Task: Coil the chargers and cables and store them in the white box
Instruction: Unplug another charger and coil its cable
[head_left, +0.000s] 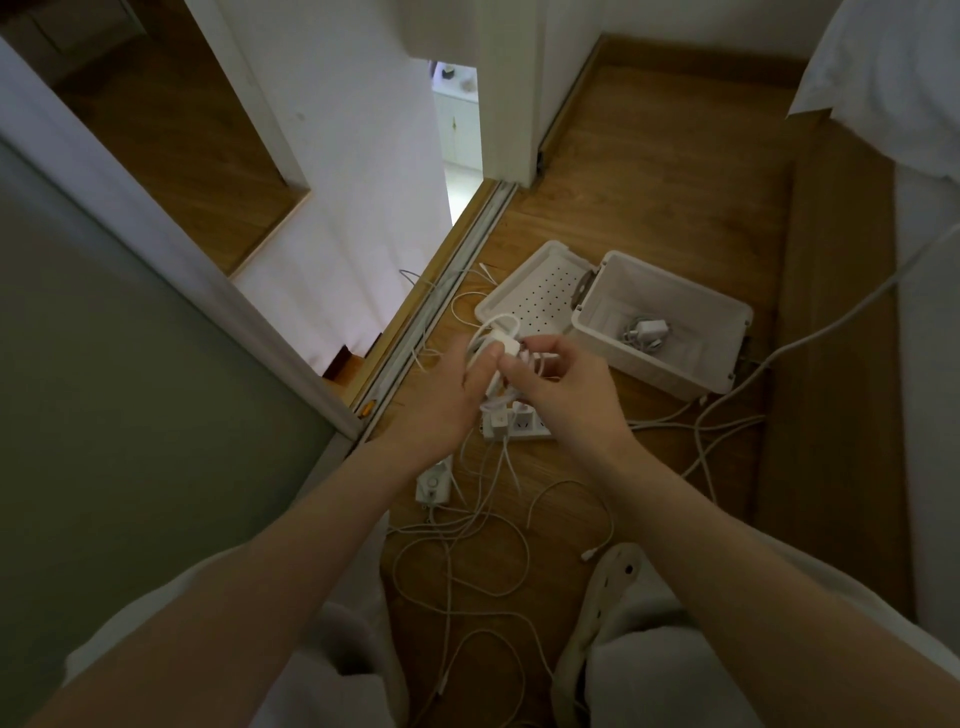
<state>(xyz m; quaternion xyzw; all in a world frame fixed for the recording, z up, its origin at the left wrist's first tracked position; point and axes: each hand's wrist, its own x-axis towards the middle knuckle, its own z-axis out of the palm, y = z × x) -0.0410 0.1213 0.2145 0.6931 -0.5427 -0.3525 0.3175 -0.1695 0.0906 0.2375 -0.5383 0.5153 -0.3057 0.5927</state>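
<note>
Fingers (543, 345) of left hand (445, 397) and right hand (558, 382) seemingly pinch the charger (503, 345).

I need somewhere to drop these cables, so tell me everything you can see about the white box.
The white box is a rectangular bin, plastic by its look, standing open on the wooden floor. Its lid, dotted with small holes, lies flipped back at its left end. Inside lies one coiled charger. A cable runs past its near right corner. Neither the left hand nor the right hand touches it.
</note>
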